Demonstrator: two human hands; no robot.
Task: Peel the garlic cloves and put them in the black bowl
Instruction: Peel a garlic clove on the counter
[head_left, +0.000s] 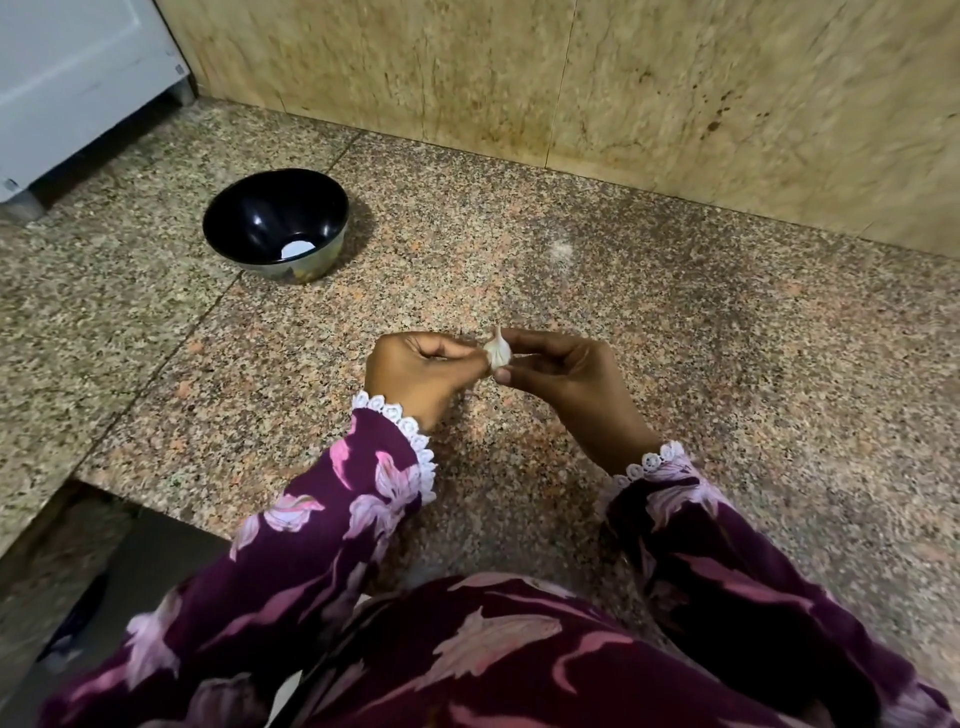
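A garlic clove (skin on, tip up) is held above the counter, pinched between the left hand and right hand. The black bowl sits well apart, far left. No writing is readable.

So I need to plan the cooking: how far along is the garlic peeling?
Early on. The black bowl holds only one pale spot at its bottom, and whether that is a clove or a reflection is unclear. The left hand and right hand pinch a garlic clove still in its skin above the counter. Peeling it and bowling it remain.
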